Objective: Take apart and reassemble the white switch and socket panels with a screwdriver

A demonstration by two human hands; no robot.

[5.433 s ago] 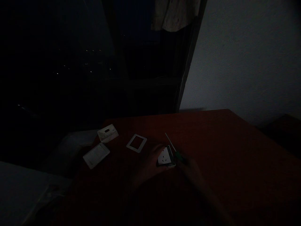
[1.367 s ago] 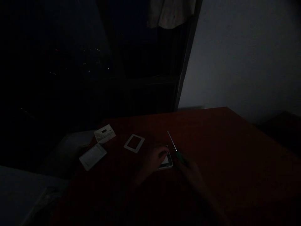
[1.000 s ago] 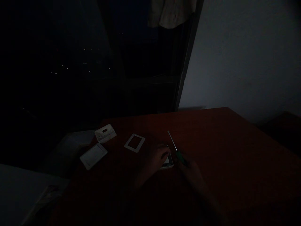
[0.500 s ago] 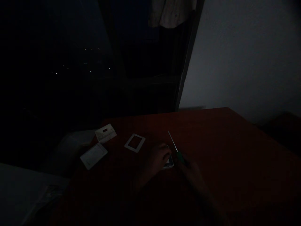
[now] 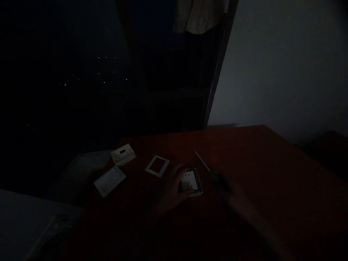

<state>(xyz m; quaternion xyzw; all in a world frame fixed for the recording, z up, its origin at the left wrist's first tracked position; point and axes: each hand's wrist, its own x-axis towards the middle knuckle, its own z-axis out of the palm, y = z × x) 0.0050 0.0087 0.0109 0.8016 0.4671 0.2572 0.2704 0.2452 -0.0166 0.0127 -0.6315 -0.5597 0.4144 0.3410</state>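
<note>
A white wall socket with small dark slots and a dark border lies on the red-brown table. My left hand spans it from the left, thumb on its near edge and fingers at its far edge. To its right, my right hand is closed round a screwdriver with a green handle. The metal shaft points away from me to the upper left, its tip apart from the socket. Dim light hides much of the right fingers.
Left of the socket lies a white square frame. Farther left are a white box-like piece with a rectangular hole and a flat white plate near the table's left edge. A dark window and a pale wall stand behind the table.
My left hand has opened out from over the socket to its left side, so its slotted face now shows. My right hand has shifted right with the screwdriver.
</note>
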